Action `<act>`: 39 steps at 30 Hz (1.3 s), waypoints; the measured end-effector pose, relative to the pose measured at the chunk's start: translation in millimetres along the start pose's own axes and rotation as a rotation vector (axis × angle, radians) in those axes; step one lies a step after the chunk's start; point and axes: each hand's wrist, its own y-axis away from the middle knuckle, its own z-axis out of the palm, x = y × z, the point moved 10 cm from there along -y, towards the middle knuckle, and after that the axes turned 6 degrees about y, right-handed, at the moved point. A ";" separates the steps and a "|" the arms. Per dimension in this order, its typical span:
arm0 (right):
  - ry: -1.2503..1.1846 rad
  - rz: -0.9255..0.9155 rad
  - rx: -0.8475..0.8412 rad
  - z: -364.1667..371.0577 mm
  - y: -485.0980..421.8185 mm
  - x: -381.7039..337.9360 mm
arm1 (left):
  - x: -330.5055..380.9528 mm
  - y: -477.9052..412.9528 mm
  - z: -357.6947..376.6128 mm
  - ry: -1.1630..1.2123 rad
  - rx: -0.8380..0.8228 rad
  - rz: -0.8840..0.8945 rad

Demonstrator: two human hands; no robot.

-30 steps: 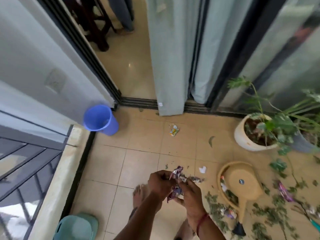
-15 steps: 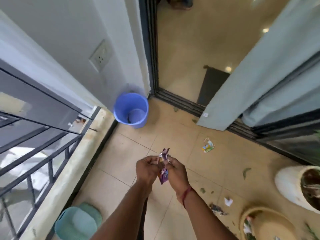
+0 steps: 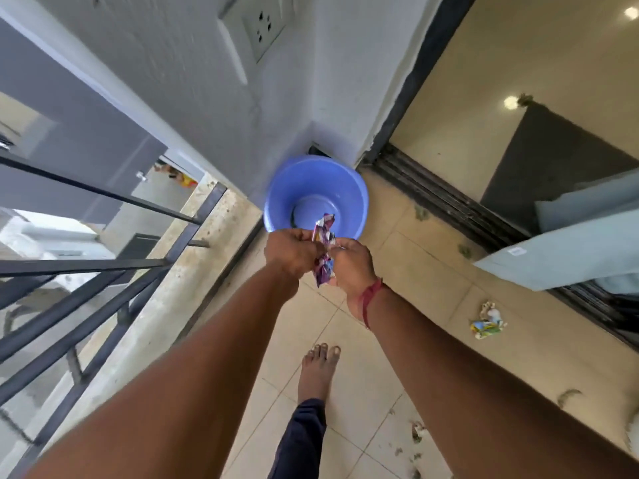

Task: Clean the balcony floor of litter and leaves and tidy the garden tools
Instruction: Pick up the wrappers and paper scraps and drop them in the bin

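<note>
Two hands meet just before the blue bucket (image 3: 311, 181): the left hand (image 3: 294, 252) and the right hand (image 3: 352, 267) each pinch, fingers curled, the crumpled purple wrapper (image 3: 324, 250) held upright between them, its top seen against the bucket's near rim. Just beyond the hands the bucket stands in the wall corner, its inside bare blue except for one small dark thing (image 3: 293, 217) at the bottom, too small to name. Well apart to the right of the hands, a second wrapper (image 3: 487, 323) lies on the tiled floor (image 3: 425, 271) near the door track (image 3: 449, 205), with leaf scraps (image 3: 568, 397) nearer the person.
</note>
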 end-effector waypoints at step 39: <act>0.452 -0.198 0.343 -124.7 119.5 65.0 | -91.7 96.7 36.9 -0.632 -0.140 0.174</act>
